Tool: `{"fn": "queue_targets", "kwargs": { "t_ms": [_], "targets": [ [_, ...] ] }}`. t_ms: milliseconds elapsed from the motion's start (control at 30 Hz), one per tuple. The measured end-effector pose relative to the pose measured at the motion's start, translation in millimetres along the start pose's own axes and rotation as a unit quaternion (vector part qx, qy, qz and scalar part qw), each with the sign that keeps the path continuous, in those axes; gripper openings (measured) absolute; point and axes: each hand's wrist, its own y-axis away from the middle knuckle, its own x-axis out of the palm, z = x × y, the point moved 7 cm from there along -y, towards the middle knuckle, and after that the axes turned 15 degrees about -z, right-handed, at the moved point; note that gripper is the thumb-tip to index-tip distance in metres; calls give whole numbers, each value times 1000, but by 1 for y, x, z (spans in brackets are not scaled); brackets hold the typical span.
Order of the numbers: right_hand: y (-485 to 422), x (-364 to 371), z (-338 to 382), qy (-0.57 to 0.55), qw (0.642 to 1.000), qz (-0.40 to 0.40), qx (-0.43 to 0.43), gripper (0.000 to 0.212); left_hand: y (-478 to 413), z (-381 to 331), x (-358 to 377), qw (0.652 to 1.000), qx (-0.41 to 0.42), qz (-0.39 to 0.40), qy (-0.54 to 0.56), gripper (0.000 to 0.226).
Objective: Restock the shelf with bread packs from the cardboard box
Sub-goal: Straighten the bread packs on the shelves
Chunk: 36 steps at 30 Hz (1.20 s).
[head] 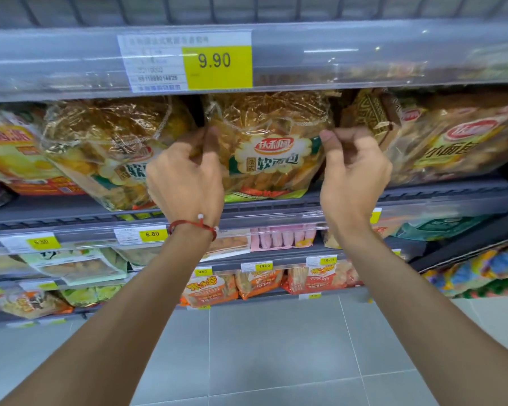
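Fingers of left hand (185, 174) and right hand (353, 171) pinched on bread pack (272, 148) under "9.90" tag (216, 65).

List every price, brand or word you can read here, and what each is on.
"9.90": yellow price tag on the upper shelf rail.
"软面包": bread pack between the left hand and right hand.
"小面包": pack at right.
"6.80": two lower tags.
"10.00": two tags lower still.
Barcode digits, red brand logos: too blurred.
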Motion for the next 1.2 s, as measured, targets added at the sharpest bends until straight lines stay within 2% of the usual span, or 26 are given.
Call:
{"fn": "queue_targets", "kwargs": {
  "t_ms": [67, 233, 333, 433, 500, 633, 733, 933, 1000, 1100, 1200],
  "targets": [
    [0, 1, 1, 12, 1000, 3, -9, 17, -3, -2, 0, 1000, 13, -1, -2, 41],
    [4, 2, 2, 25, 999, 20, -5, 20, 2, 1, 0, 999, -30, -13, 19, 34],
    [10, 2, -11, 5, 998, 63, 19, 23, 17, 14, -2, 997, -60, 9, 42, 25],
    [21, 9, -39, 83, 984, 157, 18, 41, 36, 30, 7, 996, -46, 79, 10, 40],
    [25, 12, -54, 134, 973, 188, 5, 45, 41, 40, 19, 992, -45, 116, -35, 53],
    [19, 13, -64, 109, 982, 147, 35, 22, 31, 43, 37, 990, -30, 114, -76, 52],
    [19, 15, -62, 125, 983, 131, 25, 9, 28, 46, 39, 990, -19, 123, -67, 46],
    [45, -4, -44, 126, 987, 100, 26, 16, 29, 53, 19, 983, -19, 183, -8, 37],
    [68, -6, -32, 97, 988, 120, 25, 14, 28, 59, 1, 984, -16, 177, 24, 30],
    [104, 10, -7, 51, 981, 188, 20, 13, 17, 76, -29, 989, -43, 125, 63, 20],
    [131, 37, 30, 4, 971, 239, -7, 16, -10, 94, -55, 993, -66, 44, 92, 27]
  ]
}}
